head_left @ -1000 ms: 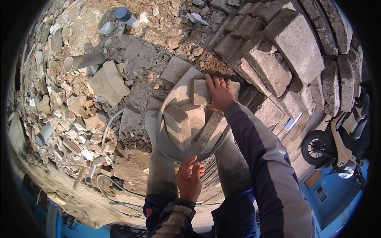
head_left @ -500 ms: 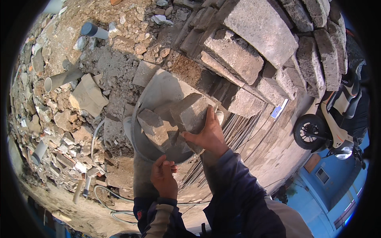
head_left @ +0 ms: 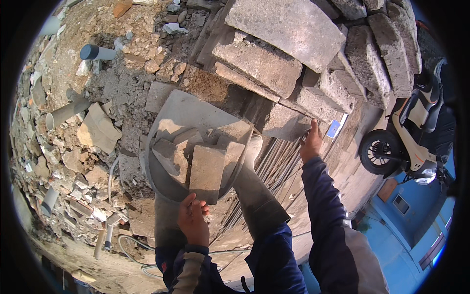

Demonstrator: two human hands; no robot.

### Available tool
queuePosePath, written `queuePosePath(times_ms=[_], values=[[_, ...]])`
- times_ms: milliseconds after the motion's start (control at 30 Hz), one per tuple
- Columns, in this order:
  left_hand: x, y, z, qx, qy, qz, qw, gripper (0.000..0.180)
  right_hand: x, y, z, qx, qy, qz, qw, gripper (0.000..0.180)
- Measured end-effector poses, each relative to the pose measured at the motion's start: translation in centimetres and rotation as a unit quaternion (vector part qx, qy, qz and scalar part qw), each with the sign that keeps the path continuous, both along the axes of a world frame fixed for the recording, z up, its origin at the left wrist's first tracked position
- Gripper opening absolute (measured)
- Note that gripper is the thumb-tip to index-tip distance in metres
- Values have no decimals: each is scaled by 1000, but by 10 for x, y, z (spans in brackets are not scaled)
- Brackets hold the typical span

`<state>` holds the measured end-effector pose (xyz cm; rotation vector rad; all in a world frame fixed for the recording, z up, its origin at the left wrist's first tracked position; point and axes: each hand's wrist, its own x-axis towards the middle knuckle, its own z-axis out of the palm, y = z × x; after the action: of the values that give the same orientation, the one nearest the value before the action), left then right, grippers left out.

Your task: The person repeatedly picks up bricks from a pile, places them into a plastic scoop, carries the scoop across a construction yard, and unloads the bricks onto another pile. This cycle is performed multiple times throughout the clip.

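Observation:
A grey tub [head_left: 148,169] between my boots holds several rough concrete blocks. One block [head_left: 208,169] lies on the others, its near end reaching over the tub's near rim. At that end is my left hand [head_left: 194,223], fingers curled closed against the block's near corner and the rim; the fingertips' exact hold is partly hidden. My right hand [head_left: 311,144] is stretched out to the right, with thumb and finger apart. It is at the right end of another concrete block [head_left: 284,121], low at the near side of the stack, and does not visibly grip it.
Concrete slabs [head_left: 286,29] are stacked at the far right. Thin metal rods [head_left: 269,164] lie beside my right boot [head_left: 259,196]. Rubble with pipe ends [head_left: 63,115] spreads over the left. A hose [head_left: 129,250] curls near left. A motor scooter [head_left: 411,139] stands at right.
My right hand has let go of a block in the tub and moved right to the stack. My left hand has come up against the block's near end. The view has shifted slightly.

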<state>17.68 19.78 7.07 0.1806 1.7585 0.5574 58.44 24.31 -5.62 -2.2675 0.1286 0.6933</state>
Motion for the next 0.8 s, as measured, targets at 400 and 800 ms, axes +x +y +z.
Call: queuePosePath(times_ms=[400,800], values=[[14,-2,-2,-18,-12,-31,999,26,-36,-22,13,-132,-91,283,946,101],[1,7,-5,14,8,-22,1000,27,-81,30,44,-305,-204,639,676,122]])
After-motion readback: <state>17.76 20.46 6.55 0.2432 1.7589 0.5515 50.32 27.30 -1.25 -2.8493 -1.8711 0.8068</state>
